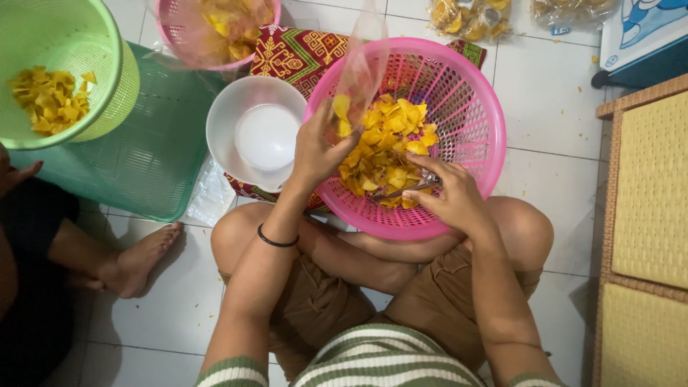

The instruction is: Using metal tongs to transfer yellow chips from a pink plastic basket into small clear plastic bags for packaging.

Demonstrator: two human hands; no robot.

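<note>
Left hand point(315, 150) pinches a clear bag point(362, 68) open over the pink basket point(476, 136) of yellow chips point(383, 147); right hand point(448, 197) grips a spoon point(405, 190) in them. Two filled clear packets point(469, 16) lie on the floor at the top.

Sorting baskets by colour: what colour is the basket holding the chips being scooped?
Pink basket, clearest in the head view.

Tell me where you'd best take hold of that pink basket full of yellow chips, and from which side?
Probably the pink basket is best gripped at its thick rolled rim on the far right side, coming in from the right. That stretch of rim is bare; the left hand with its clear plastic bag and the right hand crowd the near and left edges, and the slotted walls look flimsy.
</note>
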